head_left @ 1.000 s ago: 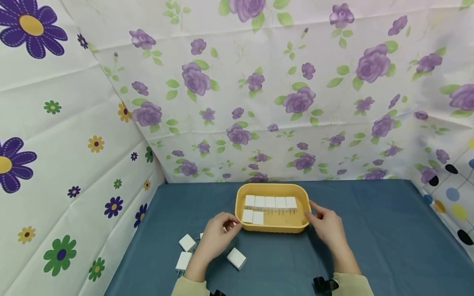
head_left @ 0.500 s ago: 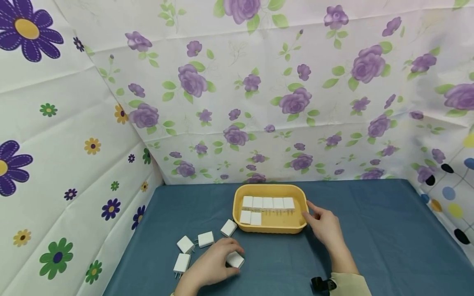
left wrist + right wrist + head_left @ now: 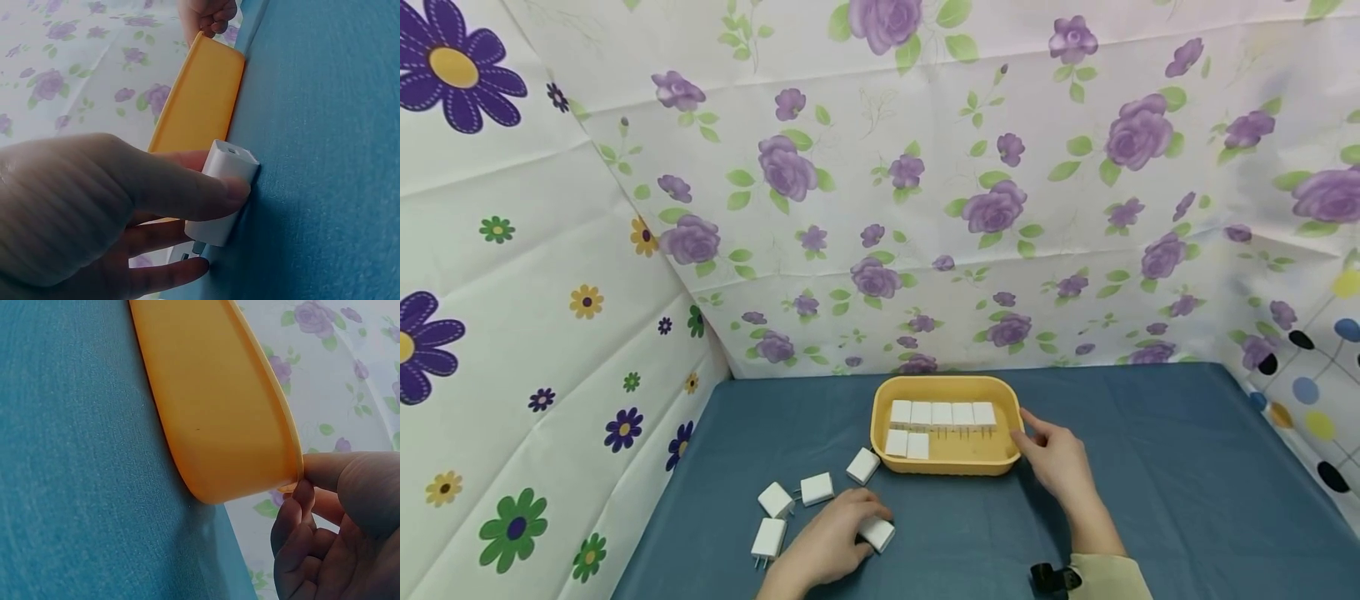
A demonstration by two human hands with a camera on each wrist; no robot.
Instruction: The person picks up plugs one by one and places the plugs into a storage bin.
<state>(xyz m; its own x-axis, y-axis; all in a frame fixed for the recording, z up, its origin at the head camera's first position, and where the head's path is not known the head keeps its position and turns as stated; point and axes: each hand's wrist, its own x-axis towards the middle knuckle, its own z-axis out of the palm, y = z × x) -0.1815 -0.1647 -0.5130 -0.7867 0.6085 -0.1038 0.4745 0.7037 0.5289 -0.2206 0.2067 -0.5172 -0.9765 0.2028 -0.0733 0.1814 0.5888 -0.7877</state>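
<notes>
A yellow tray (image 3: pixel 946 468) on the blue table holds several white charger plugs (image 3: pixel 942 413), a full row at the back and two at the front left. My right hand (image 3: pixel 1060 462) pinches the tray's right rim; the right wrist view shows the thumb and fingers at the tray's edge (image 3: pixel 225 412). My left hand (image 3: pixel 831 537), in front of the tray, grips a white plug (image 3: pixel 877 533) between thumb and fingers. In the left wrist view this plug (image 3: pixel 226 181) has its socket end up and touches or nearly touches the cloth.
Several loose white plugs lie left of the tray: one by its corner (image 3: pixel 862 466), another (image 3: pixel 816 488) farther left, and more (image 3: pixel 769 538) beside my left hand. Floral sheets (image 3: pixel 865 183) rise behind and at the sides of the blue cloth (image 3: pixel 1187 467).
My left hand has left the tray's front left corner, moved toward me and taken hold of the plug there. A plug now shows by that corner. My right hand keeps its hold on the rim.
</notes>
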